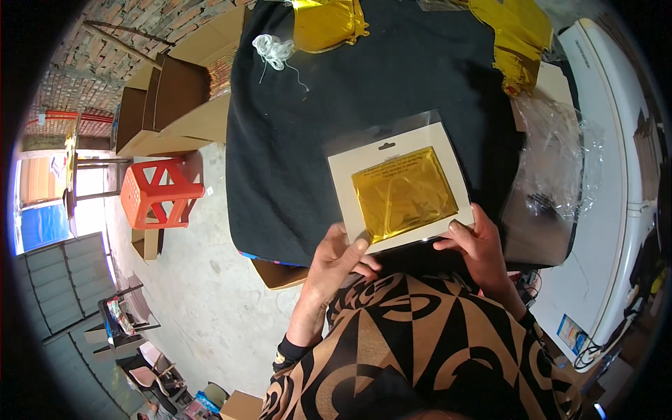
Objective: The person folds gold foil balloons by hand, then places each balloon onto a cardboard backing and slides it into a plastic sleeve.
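Note:
Between my two hands is a flat packet of gold foil (404, 194): a shiny folded gold sheet on a white card, inside a clear plastic sleeve. The card has a hang slot at its far edge, and the sleeve's clear flap sticks out beyond it. My left hand (336, 260) grips the near left corner, thumb on top. At the near right corner, my right hand (481, 246) pinches the edge with its thumb over the card. The packet is tilted slightly over the black-covered table (294, 154). Fingers under the card are partly hidden.
A tangle of white string (273, 51) lies at the far left, beside a gold foil piece (326, 26). More gold foil (516, 43) and clear plastic bags (549, 171) are along the right. A red stool (157, 192) and cardboard boxes (187, 115) stand left; a white appliance (607, 133) stands right.

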### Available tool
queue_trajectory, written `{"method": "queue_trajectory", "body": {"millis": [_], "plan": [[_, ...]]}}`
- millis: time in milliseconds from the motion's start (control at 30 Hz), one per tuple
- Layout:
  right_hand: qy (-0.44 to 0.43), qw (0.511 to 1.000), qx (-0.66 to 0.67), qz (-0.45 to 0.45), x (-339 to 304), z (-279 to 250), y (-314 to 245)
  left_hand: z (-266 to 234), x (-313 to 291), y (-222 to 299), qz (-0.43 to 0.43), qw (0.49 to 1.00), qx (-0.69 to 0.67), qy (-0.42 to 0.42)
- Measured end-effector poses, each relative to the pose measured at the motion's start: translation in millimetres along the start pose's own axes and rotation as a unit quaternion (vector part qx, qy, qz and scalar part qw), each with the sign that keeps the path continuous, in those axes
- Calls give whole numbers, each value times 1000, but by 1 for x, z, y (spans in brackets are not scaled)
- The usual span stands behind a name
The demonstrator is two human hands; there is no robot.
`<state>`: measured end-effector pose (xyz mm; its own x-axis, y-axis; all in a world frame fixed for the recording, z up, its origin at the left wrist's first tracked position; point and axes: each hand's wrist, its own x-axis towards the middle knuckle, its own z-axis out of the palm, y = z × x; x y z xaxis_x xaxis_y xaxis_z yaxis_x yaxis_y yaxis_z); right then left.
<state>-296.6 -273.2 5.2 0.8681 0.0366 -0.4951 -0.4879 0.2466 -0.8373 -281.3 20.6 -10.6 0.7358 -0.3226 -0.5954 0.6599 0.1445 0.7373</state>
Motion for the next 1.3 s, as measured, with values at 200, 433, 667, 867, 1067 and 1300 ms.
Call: {"method": "queue_trajectory", "body": {"millis": [200,433,667,867,1067,1300], "plan": [[14,999,-25,-19,2,-1,5,7,1,-6,116,993,-11,-19],[39,998,-41,-38,2,5,8,5,4,-5,61,997,-38,20],[44,997,-50,-38,4,10,5,8,3,-3,59,995,-68,37],[34,997,-58,-36,5,7,9,14,-1,-2,105,993,-53,-9],[22,996,-75,-49,1,11,4,7,2,-9,103,994,-25,-4],[28,996,-71,-46,6,7,12,6,3,-15,77,997,1,29]]}}
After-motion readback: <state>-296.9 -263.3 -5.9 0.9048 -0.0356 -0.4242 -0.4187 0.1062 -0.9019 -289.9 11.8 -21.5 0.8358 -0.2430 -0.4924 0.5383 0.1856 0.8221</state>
